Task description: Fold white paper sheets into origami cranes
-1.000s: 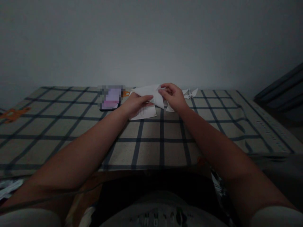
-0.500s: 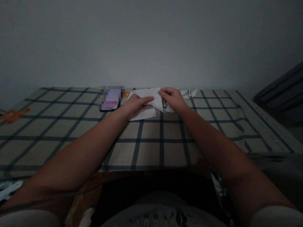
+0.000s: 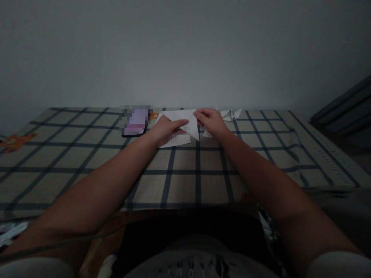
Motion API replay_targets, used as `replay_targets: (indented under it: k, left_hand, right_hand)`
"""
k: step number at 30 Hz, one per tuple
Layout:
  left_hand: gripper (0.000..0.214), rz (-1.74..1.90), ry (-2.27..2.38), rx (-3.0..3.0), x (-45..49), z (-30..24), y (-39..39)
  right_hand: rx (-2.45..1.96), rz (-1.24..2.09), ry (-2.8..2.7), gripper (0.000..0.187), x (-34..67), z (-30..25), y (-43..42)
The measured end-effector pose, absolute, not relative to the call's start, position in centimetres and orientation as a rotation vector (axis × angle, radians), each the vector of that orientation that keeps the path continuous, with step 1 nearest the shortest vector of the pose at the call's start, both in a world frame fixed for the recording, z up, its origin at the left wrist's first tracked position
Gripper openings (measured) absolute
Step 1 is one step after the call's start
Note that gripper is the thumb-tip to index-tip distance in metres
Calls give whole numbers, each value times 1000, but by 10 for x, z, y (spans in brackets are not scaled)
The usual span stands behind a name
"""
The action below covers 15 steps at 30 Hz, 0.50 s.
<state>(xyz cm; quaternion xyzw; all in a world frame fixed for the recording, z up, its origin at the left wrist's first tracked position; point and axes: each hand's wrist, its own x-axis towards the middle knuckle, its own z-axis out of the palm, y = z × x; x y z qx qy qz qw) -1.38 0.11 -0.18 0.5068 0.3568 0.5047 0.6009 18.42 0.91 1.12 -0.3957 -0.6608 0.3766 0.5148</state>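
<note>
Head view: I look along both arms at a cloth-covered tabletop [image 3: 185, 185], the folded paper [image 3: 180, 114] held between my left grip [image 3: 165, 128] and right grip [image 3: 212, 119].
Left grip: closed on the paper's left part, thumb laid on top; my fingers underneath are mostly hidden.
Right grip: thumb and forefinger pinched at the paper's upper right corner.
Pointed flap [image 3: 194, 128]: between my grips, its tip toward me.
Printed sheet [image 3: 180, 140]: beneath my left grip, nearer me than the folded paper; I cannot tell whether the two touch.
Phone [image 3: 136, 121]: left of my left grip, apart from it.
White folded shape [image 3: 232, 114]: just right of my right grip; a white scrap [image 3: 207, 133] shows below that grip.
Slip risk: if my left thumb eases, the layers could slide out of line.
Tear risk: too hard a pull from my right pinch could rip the corner.
Snag risk: the printed sheet lies close enough to get dragged along.
</note>
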Motion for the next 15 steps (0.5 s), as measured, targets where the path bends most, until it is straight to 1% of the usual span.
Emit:
replay_targets:
  k: [15]
  left_hand:
    - [39,1145,861,1137,-12,1,-1]
  right_hand:
    - [-1015,884,-1571,23,185,15,6]
